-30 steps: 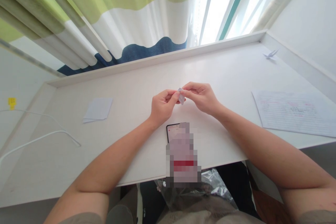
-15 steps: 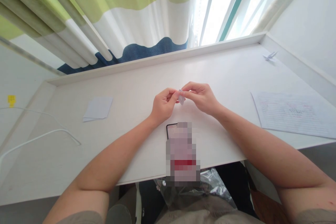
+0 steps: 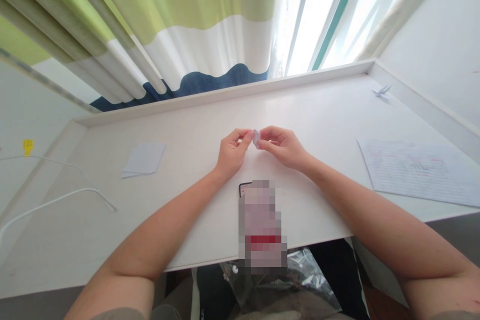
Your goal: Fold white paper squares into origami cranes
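Between my two hands, just above the white desk (image 3: 195,210), is a small folded piece of white paper (image 3: 256,139). My left hand (image 3: 233,151) pinches its left side between thumb and fingers. On the opposite side, my right hand (image 3: 284,146) grips the paper the same way, so part of it is hidden behind the fingertips. Nearer to me than the hands, a phone (image 3: 245,189) lies on the desk, mostly covered by a pixelated patch.
Left of my hands lie several white paper squares (image 3: 144,158). A white cable (image 3: 75,192) runs along the left side. Lined written sheets (image 3: 416,172) rest at right, with a folded paper shape (image 3: 382,91) in the far right corner. Clear plastic (image 3: 300,275) covers my lap.
The small paper has turned between my fingers and shows a different side. My right fingers have shifted along it. The whole view has tilted up slightly.
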The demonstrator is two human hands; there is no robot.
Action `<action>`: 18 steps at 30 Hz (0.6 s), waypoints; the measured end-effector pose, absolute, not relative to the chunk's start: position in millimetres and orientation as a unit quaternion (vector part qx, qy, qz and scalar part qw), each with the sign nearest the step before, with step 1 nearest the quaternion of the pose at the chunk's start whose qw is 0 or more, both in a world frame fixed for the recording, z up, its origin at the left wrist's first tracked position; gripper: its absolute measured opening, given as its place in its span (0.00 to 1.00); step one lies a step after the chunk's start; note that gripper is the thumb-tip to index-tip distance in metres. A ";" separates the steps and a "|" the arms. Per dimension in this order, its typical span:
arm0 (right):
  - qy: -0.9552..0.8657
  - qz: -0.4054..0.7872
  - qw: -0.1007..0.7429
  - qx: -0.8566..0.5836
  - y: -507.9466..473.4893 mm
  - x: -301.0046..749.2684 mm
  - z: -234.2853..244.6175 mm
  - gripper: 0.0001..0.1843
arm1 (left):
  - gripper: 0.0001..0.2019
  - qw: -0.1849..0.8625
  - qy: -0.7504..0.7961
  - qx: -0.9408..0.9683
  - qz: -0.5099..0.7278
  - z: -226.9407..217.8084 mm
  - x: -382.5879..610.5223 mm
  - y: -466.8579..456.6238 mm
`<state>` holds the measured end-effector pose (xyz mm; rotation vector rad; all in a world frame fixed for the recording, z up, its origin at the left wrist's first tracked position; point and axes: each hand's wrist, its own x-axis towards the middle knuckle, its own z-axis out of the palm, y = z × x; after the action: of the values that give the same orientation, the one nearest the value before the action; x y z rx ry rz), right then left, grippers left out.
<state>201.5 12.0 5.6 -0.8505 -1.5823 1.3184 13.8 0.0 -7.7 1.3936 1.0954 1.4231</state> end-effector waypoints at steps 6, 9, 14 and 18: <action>-0.651 0.492 0.450 -0.363 11.1 200.4 5.0 0.23 | 0.15 0.451 0.418 0.540 0.574 -4.7 15.6 -2.2; -0.649 0.496 0.454 -0.355 11.4 200.9 5.5 0.25 | 0.14 0.458 0.415 0.543 0.568 -3.0 16.2 -4.2; -0.644 0.493 0.467 -0.352 13.3 201.6 4.9 0.26 | 0.19 0.487 0.399 0.535 0.564 -1.9 16.9 -7.1; -0.655 0.481 0.470 -0.344 14.9 203.1 2.8 0.26 | 0.22 0.503 0.385 0.527 0.567 -2.0 16.7 -7.3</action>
<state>203.1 14.9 2.8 -0.8438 -1.6065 1.1788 16.7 -7.3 -2.0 1.2723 0.9297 1.3707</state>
